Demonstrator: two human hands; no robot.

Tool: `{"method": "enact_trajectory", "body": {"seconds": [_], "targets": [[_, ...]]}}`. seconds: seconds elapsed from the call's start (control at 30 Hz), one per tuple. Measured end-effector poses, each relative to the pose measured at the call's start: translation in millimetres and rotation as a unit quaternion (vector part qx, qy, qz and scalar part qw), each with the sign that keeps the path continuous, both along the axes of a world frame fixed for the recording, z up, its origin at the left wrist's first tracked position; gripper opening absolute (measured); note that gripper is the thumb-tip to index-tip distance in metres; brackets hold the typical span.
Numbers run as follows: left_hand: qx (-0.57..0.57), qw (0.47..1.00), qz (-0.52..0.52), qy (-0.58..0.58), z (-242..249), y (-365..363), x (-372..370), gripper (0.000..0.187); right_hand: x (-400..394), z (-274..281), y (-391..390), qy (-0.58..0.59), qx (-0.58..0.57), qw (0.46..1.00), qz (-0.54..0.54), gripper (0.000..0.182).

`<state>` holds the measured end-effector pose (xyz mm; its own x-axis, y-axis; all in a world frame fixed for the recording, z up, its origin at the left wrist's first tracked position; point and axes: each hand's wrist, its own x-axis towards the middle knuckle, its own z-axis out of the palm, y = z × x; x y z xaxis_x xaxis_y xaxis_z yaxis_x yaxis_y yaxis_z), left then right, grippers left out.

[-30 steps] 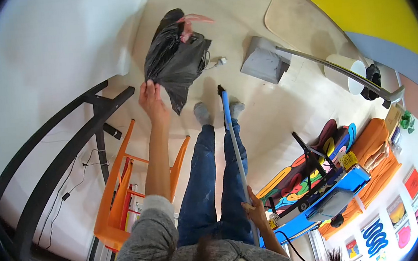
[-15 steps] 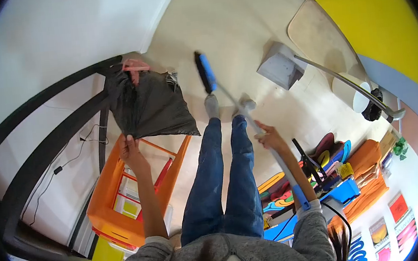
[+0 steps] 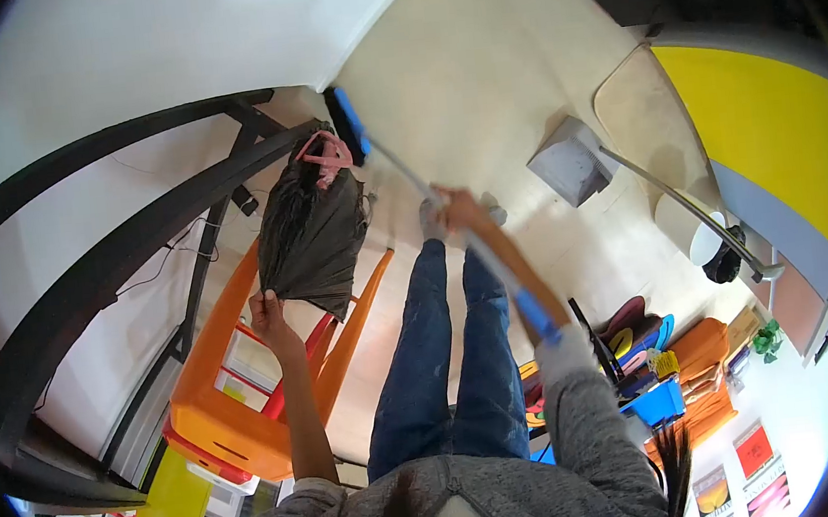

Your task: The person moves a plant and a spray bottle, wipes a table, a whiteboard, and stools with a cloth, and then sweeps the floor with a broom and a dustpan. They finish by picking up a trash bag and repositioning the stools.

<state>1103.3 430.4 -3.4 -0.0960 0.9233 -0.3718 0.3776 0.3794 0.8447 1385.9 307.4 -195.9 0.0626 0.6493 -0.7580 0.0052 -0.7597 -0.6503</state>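
My left hand (image 3: pixel 270 317) pinches a corner of a black plastic bag (image 3: pixel 317 236), which stretches away from me and has a pink tied strip (image 3: pixel 330 157) at its far end. Beneath the hand stands an orange plastic stool (image 3: pixel 211 403). The fingers of my right hand (image 3: pixel 459 211) wrap round the grey handle of a broom (image 3: pixel 400 168), whose blue grip reaches back toward my forearm. Its blue head with dark bristles (image 3: pixel 349 125) is at the floor by the wall corner, just beyond the bag. In the view, the bag partly overlaps the bristles.
A grey long-handled dustpan (image 3: pixel 569 164) is on the floor at right, near a white bin (image 3: pixel 690 227). Black frame legs (image 3: pixel 120 212) and cables fill the left side. A yellow panel (image 3: pixel 754 111) stands at right. Colourful items and a blue box (image 3: pixel 654 403) lie lower right.
The broom head has swung left to the wall corner, and my right hand has moved forward and left with the handle. The bag has narrowed and turned, still in my left hand.
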Motion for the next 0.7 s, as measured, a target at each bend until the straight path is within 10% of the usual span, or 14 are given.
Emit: {"method": "enact_trajectory", "body": {"seconds": [0.07, 0.33, 0.4, 0.7], "targets": [[-0.002, 1.000, -0.016, 0.025, 3.4, 2.8, 4.9, 0.016, 60.1, 5.1, 21.8, 0.206, -0.048, 0.968, -0.131, 0.055], [-0.006, 0.992, -0.110, 0.053, 6.9, -14.3, 43.1, 0.011, 180.7, 45.5, 42.2, 0.077, -0.023, 0.980, -0.183, 0.055], [-0.003, 0.989, -0.133, 0.057, 4.0, -11.1, 54.1, 0.011, 216.5, 31.7, 60.1, 0.210, -0.015, 0.932, -0.296, 0.056], [0.030, 0.984, -0.161, 0.074, -73.0, 57.9, 69.2, 0.017, 201.5, 46.8, -140.2, 0.239, -0.051, 0.843, -0.479, 0.045]]}}
